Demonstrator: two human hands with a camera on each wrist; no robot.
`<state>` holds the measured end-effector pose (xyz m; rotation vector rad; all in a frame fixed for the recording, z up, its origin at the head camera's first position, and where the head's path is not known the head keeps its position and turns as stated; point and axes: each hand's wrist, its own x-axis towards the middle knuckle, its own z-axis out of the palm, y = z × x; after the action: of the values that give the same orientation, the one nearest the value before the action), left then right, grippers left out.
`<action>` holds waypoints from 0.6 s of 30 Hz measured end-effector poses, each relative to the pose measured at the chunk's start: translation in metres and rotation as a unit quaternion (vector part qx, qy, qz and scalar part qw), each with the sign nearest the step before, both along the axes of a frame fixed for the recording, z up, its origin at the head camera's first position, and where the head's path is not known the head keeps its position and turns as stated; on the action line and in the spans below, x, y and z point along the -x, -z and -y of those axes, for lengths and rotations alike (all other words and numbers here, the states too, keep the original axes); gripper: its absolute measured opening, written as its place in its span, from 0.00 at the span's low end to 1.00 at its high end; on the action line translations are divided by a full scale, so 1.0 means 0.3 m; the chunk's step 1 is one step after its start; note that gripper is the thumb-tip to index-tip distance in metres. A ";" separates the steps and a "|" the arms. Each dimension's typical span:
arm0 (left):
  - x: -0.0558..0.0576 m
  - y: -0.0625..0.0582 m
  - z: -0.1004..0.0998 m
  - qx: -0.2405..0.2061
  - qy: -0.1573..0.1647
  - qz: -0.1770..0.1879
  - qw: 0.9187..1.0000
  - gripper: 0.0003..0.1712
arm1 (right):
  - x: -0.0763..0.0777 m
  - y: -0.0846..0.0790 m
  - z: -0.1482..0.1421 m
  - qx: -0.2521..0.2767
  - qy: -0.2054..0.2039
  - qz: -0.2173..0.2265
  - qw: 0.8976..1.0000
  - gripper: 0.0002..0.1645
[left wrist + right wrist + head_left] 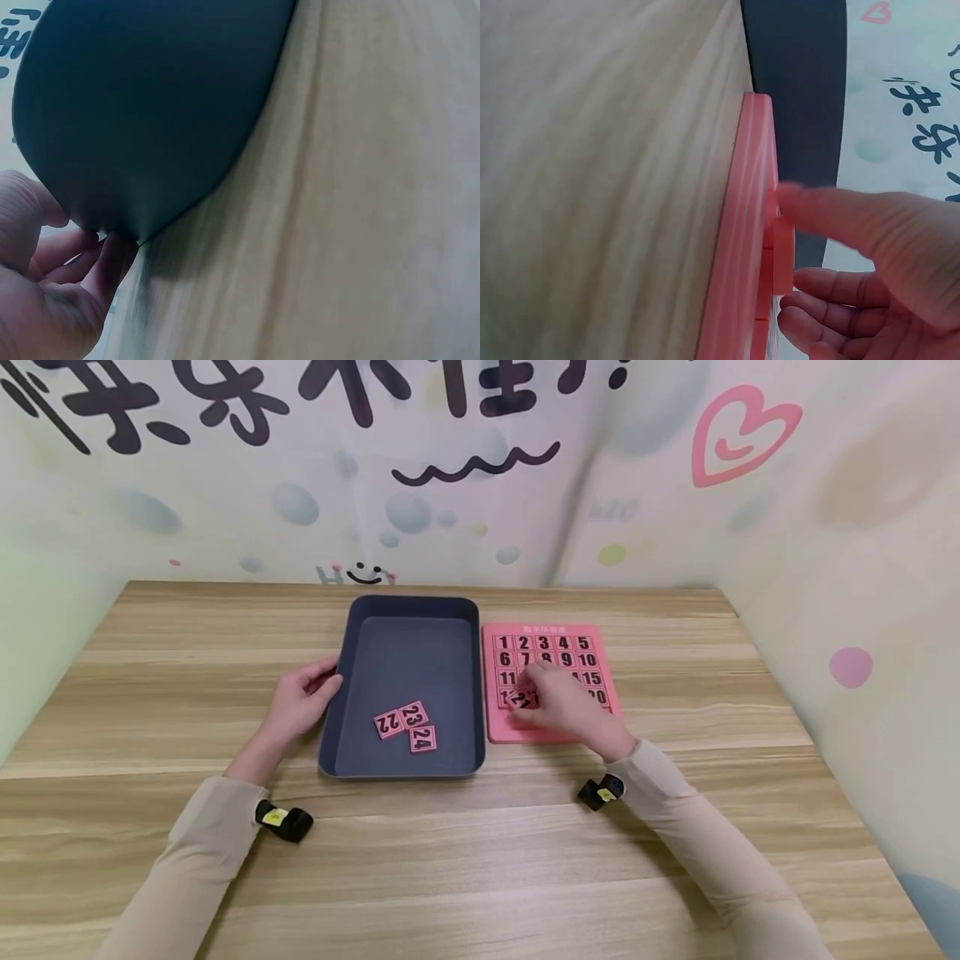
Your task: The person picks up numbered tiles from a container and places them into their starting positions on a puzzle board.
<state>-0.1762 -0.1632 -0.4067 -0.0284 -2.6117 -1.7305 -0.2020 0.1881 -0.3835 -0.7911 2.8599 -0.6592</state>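
Observation:
At the left wall of a dark grey tray (pixel 408 660), my left hand (pixel 298 702) holds on with its thumb near the rim and its fingers bent against the outside. Three pink number tiles, 22 (pixel 387 724), 23 (pixel 412 715) and 24 (pixel 422 739), lie in the tray's near half. My right hand (pixel 562 697) pinches the pink tile 21 (pixel 520 700) between thumb and fingers, tilted over the lower left of a pink number board (pixel 551 735). Rows of tiles from 1 to 20 fill the board, some hidden under that hand. The right wrist view shows the held tile (pixel 783 256) edge-on.
The board stands close along the tray's right side on a wood-grain table (pixel 450 868). Behind the table rises a printed backdrop (pixel 480 527) with dark lettering and a pink heart. Each wrist carries a small black camera (pixel 285 821).

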 end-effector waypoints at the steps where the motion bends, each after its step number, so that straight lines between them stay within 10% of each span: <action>1: 0.001 0.001 0.001 0.001 -0.001 0.001 1.000 0.25 | -0.002 -0.001 0.001 0.002 0.004 0.004 1.000 0.23; 18: 0.009 0.014 0.005 -0.005 0.000 0.007 1.000 0.25 | -0.019 0.008 -0.002 0.034 -0.091 0.034 0.995 0.18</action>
<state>-0.1790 -0.1646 -0.4110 -0.0144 -2.6128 -1.7505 -0.1964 0.1888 -0.3859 -1.0040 2.6752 -0.7462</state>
